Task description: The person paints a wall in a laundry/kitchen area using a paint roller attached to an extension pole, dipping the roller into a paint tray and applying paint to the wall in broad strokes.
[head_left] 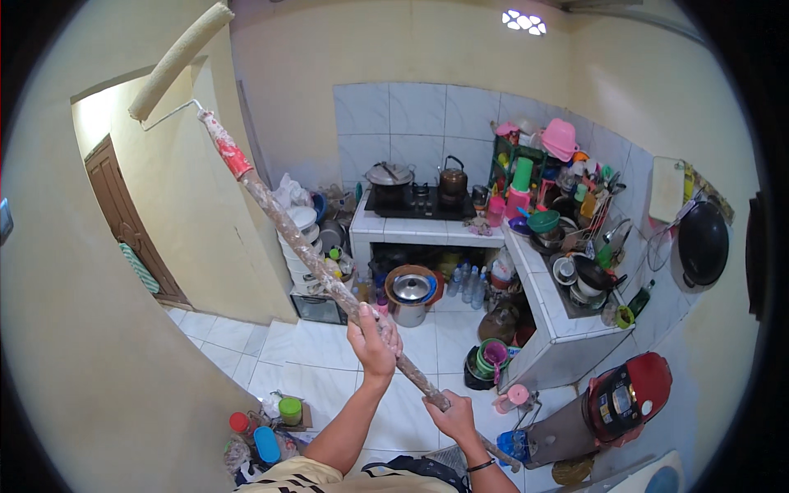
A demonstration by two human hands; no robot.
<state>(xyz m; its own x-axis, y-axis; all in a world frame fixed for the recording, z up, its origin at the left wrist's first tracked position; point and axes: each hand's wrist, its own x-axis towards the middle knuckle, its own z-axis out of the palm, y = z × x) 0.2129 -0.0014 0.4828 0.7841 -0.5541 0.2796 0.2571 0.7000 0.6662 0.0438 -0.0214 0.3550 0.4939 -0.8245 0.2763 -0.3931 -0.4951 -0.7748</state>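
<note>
A long paint-spattered pole [308, 255] slants from the lower right up to the far left. On its upper end sits a paint roller [179, 62] with a cream sleeve, a bent wire frame and a red-and-white handle [223, 145]. The roller is raised near the top of the doorway opening; whether it touches the wall I cannot tell. My left hand [374, 341] is closed round the middle of the pole. Lower down, my right hand [453, 416], with a dark band at the wrist, grips the pole near its bottom end.
A tiled counter [427, 233] carries a black stove [394, 204], a pot and a kettle [453, 181]. Crowded dishes surround the sink [579, 300] at right. A rice dispenser with a red-topped cooker [629, 394] stands lower right. Lidded jars [267, 444] lie lower left; a wok [703, 244] hangs right.
</note>
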